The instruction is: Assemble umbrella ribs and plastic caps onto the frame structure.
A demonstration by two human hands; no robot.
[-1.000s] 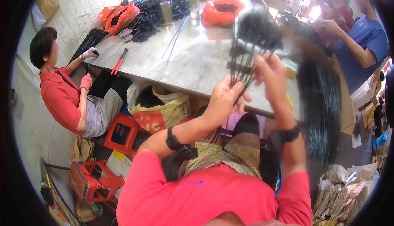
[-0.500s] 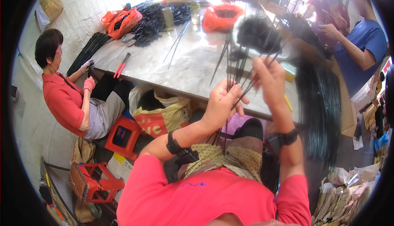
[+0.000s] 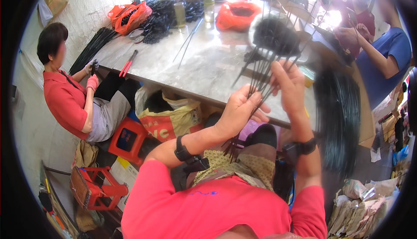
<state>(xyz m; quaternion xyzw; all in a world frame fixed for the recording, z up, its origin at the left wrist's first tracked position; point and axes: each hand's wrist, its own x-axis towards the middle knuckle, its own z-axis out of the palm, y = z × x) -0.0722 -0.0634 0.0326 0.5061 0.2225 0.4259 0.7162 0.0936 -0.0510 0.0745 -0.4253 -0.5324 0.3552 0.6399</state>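
Observation:
My left hand [image 3: 240, 109] is closed round a loose bundle of thin black rods [image 3: 259, 74]. Their upper ends fan out over the table, and their lower ends come down over my lap. Just right of it, my right hand [image 3: 290, 84] pinches one or more of the same rods between thumb and fingers; how many, I cannot tell. Both hands are above the near edge of the grey table [image 3: 204, 71]. Beyond the rods stands a white-lined container [image 3: 252, 32] heaped with black pieces.
A long sheaf of dark rods [image 3: 339, 121] hangs over the table's right side. Red-handled pliers [image 3: 127, 67], orange bags [image 3: 236, 19] and black parts [image 3: 169, 17] lie on the table. A gloved co-worker [image 3: 65, 95] sits left; others are at the far right. Red stools [image 3: 126, 141] stand lower left.
The rods have spread into a wider fan and lean further right. My left hand has shifted slightly right. My right hand stays close to the bundle.

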